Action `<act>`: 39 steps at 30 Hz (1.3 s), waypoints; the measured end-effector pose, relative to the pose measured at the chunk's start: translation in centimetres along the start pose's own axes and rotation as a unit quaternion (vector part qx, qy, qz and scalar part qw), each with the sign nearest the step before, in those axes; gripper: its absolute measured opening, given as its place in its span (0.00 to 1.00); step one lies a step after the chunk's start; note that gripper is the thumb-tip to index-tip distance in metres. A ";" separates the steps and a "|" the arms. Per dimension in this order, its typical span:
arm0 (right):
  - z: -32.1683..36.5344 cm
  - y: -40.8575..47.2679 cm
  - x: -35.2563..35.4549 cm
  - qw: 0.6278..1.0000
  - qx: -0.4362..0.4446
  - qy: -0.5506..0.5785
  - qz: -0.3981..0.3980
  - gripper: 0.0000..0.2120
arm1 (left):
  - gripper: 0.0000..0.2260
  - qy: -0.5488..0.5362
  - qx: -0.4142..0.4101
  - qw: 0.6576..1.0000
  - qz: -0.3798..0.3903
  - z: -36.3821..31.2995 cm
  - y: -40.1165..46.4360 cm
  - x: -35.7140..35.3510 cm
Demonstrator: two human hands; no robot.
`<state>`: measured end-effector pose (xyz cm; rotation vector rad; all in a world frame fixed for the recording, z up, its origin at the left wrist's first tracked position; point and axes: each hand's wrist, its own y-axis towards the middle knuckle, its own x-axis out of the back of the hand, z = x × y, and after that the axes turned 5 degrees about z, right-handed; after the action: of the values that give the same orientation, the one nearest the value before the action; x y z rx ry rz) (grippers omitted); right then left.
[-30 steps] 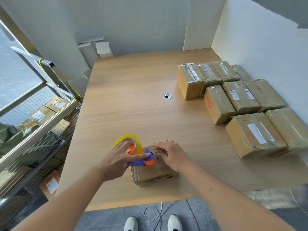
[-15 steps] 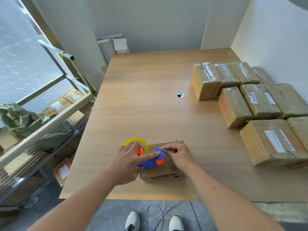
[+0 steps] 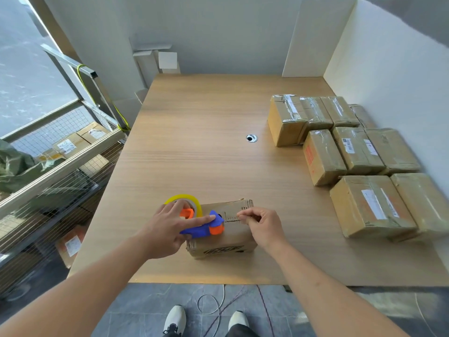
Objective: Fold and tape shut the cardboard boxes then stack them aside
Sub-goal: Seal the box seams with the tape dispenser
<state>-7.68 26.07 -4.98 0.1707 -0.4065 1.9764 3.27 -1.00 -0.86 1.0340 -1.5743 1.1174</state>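
A small cardboard box [image 3: 226, 242] lies near the front edge of the wooden table [image 3: 206, 147]. On its left top sits a blue and orange tape dispenser [image 3: 206, 227] with a yellow roll [image 3: 192, 199]. My left hand [image 3: 167, 229] grips the dispenser, index finger stretched along its top. My right hand [image 3: 261, 224] pinches the end of the clear tape on the box's top seam, just right of the dispenser's mouth. Several taped boxes [image 3: 340, 152] stand grouped at the table's right side.
A round cable hole [image 3: 251, 137] is in the table's middle. A white wall [image 3: 388, 81] borders the right side behind the boxes. A wire cage cart [image 3: 56, 171] with parcels stands left of the table. My shoes [image 3: 175, 319] and cables are on the floor.
My right hand has drawn a little to the right along the seam, away from the dispenser, with tape between them. The camera has shifted, so the scene appears further right.
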 end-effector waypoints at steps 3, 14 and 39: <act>0.4 -0.7 1.3 1.000 -0.012 -0.025 -0.014 0.07 | 0.38 -0.006 0.001 1.000 0.005 0.0 -0.1 0.2; 0.0 -1.4 6.9 0.989 -0.134 -0.048 -0.036 0.04 | 0.39 -0.018 -0.002 0.999 0.033 0.0 0.5 0.8; -2.5 2.1 0.9 0.988 -0.126 -0.086 -0.027 0.27 | 0.46 -0.057 -0.003 0.998 0.004 0.0 1.2 -0.5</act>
<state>-9.75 26.94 -7.51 0.1884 -0.7509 1.8438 2.26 -0.62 -1.62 1.1057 -1.6728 1.0749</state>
